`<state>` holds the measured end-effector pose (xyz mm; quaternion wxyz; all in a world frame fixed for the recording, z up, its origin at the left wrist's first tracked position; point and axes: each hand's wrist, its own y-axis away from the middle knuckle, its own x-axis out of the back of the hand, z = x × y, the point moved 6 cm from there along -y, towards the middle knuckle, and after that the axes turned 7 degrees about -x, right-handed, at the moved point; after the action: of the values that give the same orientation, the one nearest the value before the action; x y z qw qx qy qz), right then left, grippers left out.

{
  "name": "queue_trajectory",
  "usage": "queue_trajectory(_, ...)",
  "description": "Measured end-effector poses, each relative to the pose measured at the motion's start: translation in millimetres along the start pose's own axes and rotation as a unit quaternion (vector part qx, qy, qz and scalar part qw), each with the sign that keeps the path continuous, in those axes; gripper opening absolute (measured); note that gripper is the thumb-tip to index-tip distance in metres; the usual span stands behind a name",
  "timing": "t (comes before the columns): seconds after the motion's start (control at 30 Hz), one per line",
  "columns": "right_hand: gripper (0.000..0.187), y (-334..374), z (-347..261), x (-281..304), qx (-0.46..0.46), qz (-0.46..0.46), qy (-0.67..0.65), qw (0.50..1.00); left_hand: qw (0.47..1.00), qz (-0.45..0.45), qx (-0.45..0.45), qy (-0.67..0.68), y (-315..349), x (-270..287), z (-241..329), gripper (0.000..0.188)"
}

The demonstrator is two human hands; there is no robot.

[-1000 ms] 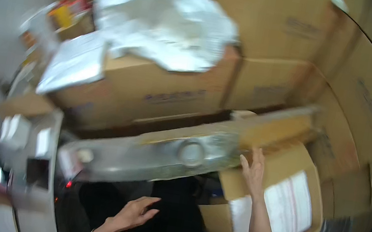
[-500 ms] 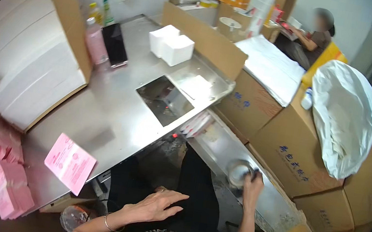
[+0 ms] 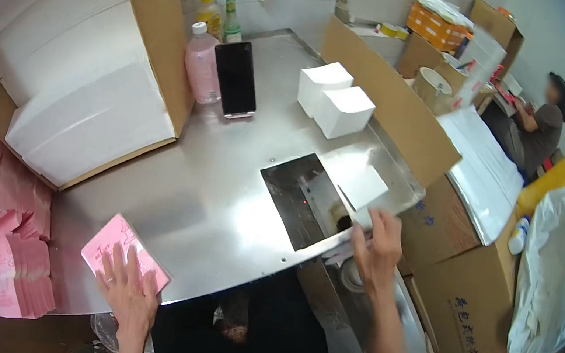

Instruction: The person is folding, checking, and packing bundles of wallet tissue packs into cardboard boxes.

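My left hand (image 3: 129,289) rests with spread fingers on a small stack of pink printed slips (image 3: 126,251) near the table's front edge. At the right end of the metal table, my right hand (image 3: 380,256) reaches over the rim of a square opening (image 3: 297,201). Its thumb and fingers are bent but apart, close to a flat white piece of paper (image 3: 363,187); whether they touch it I cannot tell. Below that hand, a round, ring-shaped thing (image 3: 353,274) lies in a long metal tray (image 3: 359,324), partly hidden by my wrist.
Two white paper blocks (image 3: 344,112) stand behind the opening. A phone (image 3: 236,79) leans by a pink bottle (image 3: 203,62). An open carton of white stacks (image 3: 97,101) and bundled pink slips (image 3: 19,274) are at left. Cartons (image 3: 475,321) line the right; a person (image 3: 542,123) sits beyond.
My right hand has let go of the round thing and risen from the tray to the table opening. My left hand has moved from my lap onto the pink slips. The view has shifted.
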<state>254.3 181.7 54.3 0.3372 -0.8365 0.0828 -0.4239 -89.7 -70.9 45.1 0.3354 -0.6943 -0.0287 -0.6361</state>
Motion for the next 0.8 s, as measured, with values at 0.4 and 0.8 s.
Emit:
queue_trajectory(0.4, 0.008, -72.0, 55.1, -64.9, -0.015, -0.093, 0.001, 0.996, 0.986, -0.017, 0.017, 0.163, -24.9, -8.1, -53.2, 0.070)
queue_trajectory(0.8, 0.025, -224.3, -12.3, -129.5, 0.127, 0.015, 0.217, 0.968, 0.971, 0.003, 0.123, 0.204, -23.7, -11.0, -70.0, 0.010)
